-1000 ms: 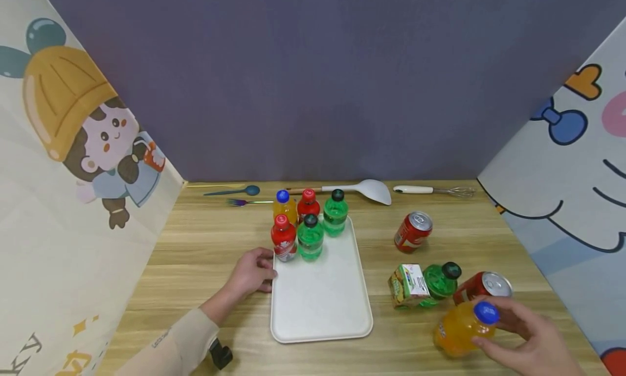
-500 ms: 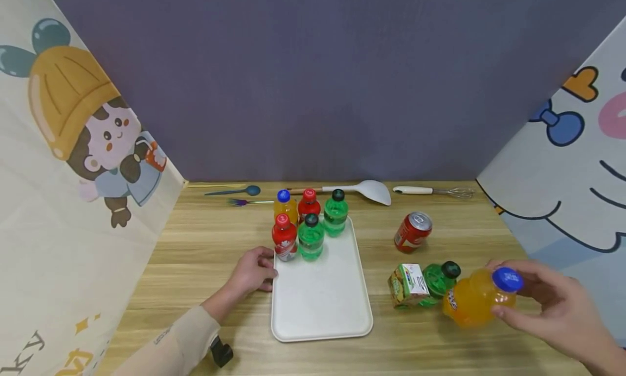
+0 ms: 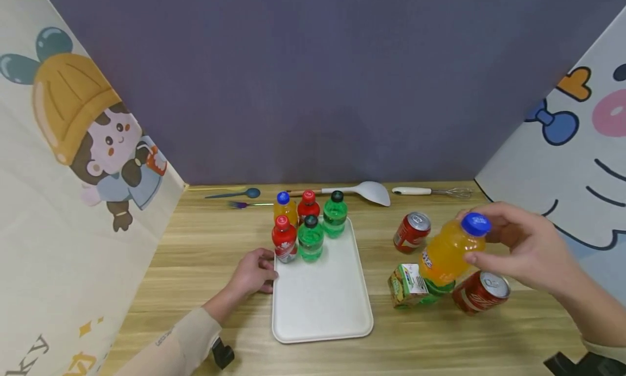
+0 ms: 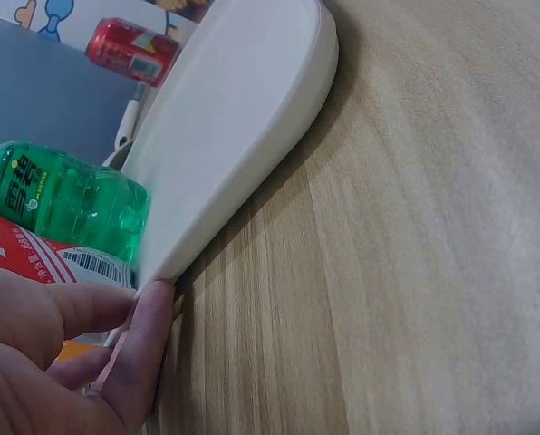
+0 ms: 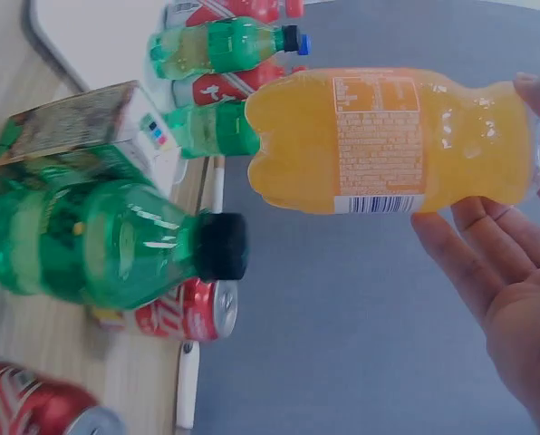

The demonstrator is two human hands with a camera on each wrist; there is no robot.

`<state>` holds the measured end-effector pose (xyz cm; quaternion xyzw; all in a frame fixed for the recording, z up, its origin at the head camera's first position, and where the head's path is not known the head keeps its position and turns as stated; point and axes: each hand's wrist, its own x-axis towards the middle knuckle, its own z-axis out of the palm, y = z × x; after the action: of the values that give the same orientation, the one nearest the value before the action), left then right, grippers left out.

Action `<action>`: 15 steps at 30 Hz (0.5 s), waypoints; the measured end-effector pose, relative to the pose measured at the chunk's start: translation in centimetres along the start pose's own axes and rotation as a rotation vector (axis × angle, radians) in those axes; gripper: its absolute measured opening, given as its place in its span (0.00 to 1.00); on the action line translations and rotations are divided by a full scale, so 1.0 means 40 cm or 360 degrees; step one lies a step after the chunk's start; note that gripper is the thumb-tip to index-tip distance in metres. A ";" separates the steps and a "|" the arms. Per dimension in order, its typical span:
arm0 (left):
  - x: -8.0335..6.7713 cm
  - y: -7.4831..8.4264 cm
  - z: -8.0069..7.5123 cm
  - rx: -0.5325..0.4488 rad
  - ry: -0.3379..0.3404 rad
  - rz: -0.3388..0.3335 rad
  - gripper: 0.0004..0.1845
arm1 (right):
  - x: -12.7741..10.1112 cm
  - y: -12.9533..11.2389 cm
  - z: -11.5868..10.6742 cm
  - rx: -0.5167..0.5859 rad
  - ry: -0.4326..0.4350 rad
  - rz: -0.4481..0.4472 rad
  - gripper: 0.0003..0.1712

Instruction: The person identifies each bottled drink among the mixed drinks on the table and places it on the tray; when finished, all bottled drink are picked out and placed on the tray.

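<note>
My right hand grips an orange soda bottle with a blue cap near its neck, held tilted in the air above a green bottle. In the right wrist view the fingers wrap its upper end. My left hand pinches the left rim of a white tray between thumb and fingers, also plain in the left wrist view. Standing at the tray's far end are a red bottle, a green bottle, another green bottle, another red bottle and another orange soda bottle.
Right of the tray stand a juice carton, a red soda can and another can. Along the back wall lie a blue spoon, a fork, a white-headed turner and a whisk.
My right hand has lifted the orange soda bottle off the table area and carried it up and away from me, past the nearer can. The left hand stays at the tray's rim.
</note>
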<state>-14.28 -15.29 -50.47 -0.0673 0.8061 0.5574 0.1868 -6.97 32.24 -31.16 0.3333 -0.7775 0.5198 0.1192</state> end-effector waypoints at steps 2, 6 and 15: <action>0.000 -0.001 -0.001 0.0008 -0.0001 0.0002 0.29 | 0.023 0.009 0.006 0.0066 -0.0010 -0.0008 0.38; -0.001 0.003 -0.003 0.0018 -0.0004 0.0009 0.29 | 0.066 0.025 0.023 0.0029 0.0003 0.0014 0.37; 0.001 0.001 0.001 -0.0015 -0.0011 0.0000 0.29 | 0.158 0.064 0.074 -0.0173 -0.0032 0.0161 0.31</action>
<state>-14.32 -15.22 -50.45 -0.0664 0.8029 0.5613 0.1893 -12.87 27.73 -30.92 0.2918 -0.8216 0.4788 0.1028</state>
